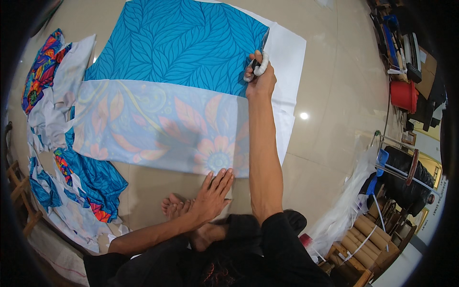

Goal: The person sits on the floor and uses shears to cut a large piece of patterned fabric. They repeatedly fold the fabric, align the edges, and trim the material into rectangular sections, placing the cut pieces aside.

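My right hand [258, 76] grips scissors with padded handles [262, 67] at the right edge of blue leaf-patterned fabric [177, 43]; the blades lie partly hidden along that edge. Below the blue section lies a pale cloth with a faint orange floral pattern [124, 119] showing. White material [289, 67] extends beyond the blue at the right. My left hand [210, 193] lies open, fingers stretched out, at the lower edge of the pale cloth.
Cut blue, white and multicoloured fabric pieces [95, 186] pile on the tiled floor [330, 95] at left. A red bucket [401, 95], cardboard tubes [363, 241], sheer plastic and other clutter line the right. My bare feet [174, 205] are beside my left hand.
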`<action>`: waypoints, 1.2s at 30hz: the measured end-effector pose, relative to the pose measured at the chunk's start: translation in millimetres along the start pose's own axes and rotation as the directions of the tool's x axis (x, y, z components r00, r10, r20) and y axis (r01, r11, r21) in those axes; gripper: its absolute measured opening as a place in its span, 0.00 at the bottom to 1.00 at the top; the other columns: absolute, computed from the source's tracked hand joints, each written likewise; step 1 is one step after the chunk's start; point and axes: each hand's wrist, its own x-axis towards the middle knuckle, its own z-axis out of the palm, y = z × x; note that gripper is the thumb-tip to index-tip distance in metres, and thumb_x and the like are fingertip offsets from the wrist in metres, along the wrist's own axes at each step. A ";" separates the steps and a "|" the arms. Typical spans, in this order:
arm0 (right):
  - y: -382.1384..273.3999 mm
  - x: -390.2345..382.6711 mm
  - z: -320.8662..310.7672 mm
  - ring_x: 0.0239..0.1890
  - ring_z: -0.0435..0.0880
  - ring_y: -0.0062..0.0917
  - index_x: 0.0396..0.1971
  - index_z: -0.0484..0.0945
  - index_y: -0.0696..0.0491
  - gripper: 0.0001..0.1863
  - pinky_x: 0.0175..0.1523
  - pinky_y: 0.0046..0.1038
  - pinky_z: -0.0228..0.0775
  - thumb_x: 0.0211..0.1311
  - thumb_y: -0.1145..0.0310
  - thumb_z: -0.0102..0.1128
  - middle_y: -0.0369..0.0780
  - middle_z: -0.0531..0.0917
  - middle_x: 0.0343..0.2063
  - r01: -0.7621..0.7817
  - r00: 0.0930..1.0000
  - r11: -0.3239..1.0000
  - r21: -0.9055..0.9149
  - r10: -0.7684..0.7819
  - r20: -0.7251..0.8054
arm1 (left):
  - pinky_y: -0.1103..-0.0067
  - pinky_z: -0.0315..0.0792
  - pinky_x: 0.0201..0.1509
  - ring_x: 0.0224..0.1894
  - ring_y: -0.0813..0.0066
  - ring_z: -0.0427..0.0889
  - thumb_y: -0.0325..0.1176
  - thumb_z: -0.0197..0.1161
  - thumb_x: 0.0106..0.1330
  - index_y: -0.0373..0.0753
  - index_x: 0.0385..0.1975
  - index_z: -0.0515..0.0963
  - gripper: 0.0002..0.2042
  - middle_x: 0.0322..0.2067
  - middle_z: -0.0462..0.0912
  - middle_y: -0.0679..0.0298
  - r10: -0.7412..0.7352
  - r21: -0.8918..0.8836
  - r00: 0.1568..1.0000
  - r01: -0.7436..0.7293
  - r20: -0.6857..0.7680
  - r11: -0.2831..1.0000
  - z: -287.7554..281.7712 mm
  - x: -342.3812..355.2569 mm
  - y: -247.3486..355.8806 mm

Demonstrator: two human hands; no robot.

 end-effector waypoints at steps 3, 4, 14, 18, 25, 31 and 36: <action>-1.6 6.4 6.9 0.22 0.73 0.22 0.40 0.81 0.61 0.13 0.24 0.22 0.60 0.65 0.65 0.64 0.43 0.82 0.34 0.029 1.000 0.999 -0.015 -0.029 -0.007 | 0.54 0.43 0.78 0.79 0.54 0.45 0.52 0.57 0.71 0.31 0.73 0.57 0.39 0.76 0.50 0.51 0.003 -0.009 1.000 -0.003 -0.002 1.000 -1.0 0.6 -0.2; -0.5 8.0 8.6 0.22 0.73 0.22 0.39 0.81 0.60 0.13 0.24 0.22 0.60 0.65 0.65 0.64 0.43 0.81 0.34 0.038 0.999 0.999 -0.020 -0.038 -0.012 | 0.54 0.43 0.78 0.79 0.54 0.45 0.52 0.57 0.71 0.31 0.73 0.57 0.39 0.76 0.50 0.51 0.001 -0.010 1.000 -0.001 -0.003 1.000 -0.8 0.2 -0.4; -10.3 40.1 12.8 0.20 0.74 0.22 0.41 0.84 0.60 0.15 0.23 0.23 0.65 0.67 0.63 0.60 0.41 0.82 0.32 0.010 1.000 0.998 -0.068 -0.010 -0.001 | 0.54 0.44 0.78 0.79 0.54 0.46 0.52 0.59 0.69 0.32 0.73 0.57 0.40 0.76 0.51 0.51 -0.007 -0.005 1.000 0.007 -0.009 1.000 -0.5 0.2 0.0; -24.0 72.4 16.3 0.21 0.74 0.21 0.38 0.82 0.60 0.09 0.23 0.22 0.64 0.62 0.70 0.65 0.39 0.80 0.28 0.021 0.999 0.990 -0.143 -0.016 0.038 | 0.55 0.44 0.78 0.78 0.54 0.47 0.53 0.59 0.69 0.32 0.73 0.57 0.40 0.76 0.51 0.52 -0.007 0.006 1.000 0.007 -0.026 1.000 -2.2 -2.0 0.0; -90.7 93.5 -39.0 0.21 0.76 0.22 0.42 0.84 0.62 0.13 0.26 0.23 0.68 0.64 0.68 0.63 0.41 0.84 0.29 0.069 0.988 0.867 -0.494 0.008 0.153 | 0.57 0.41 0.79 0.79 0.54 0.46 0.54 0.57 0.70 0.34 0.74 0.56 0.40 0.77 0.50 0.52 0.007 0.068 0.998 -0.003 -0.063 0.998 0.8 -5.2 2.9; -78.5 -68.9 -174.2 0.22 0.77 0.17 0.52 0.83 0.59 0.21 0.27 0.21 0.70 0.70 0.59 0.58 0.37 0.85 0.30 0.006 0.996 0.760 -0.650 0.056 0.075 | 0.58 0.41 0.80 0.79 0.54 0.45 0.54 0.59 0.68 0.34 0.76 0.51 0.43 0.77 0.46 0.52 -0.040 0.074 0.994 0.048 -0.104 0.996 6.5 -12.0 5.9; -43.7 -293.2 -257.3 0.20 0.74 0.16 0.62 0.74 0.61 0.24 0.23 0.20 0.65 0.70 0.66 0.57 0.40 0.85 0.32 -0.170 0.985 0.804 -0.570 0.116 -0.130 | 0.60 0.46 0.78 0.77 0.56 0.50 0.50 0.65 0.63 0.36 0.76 0.50 0.46 0.77 0.48 0.51 0.152 0.167 0.975 -0.125 -0.160 0.978 0.6 -14.0 20.5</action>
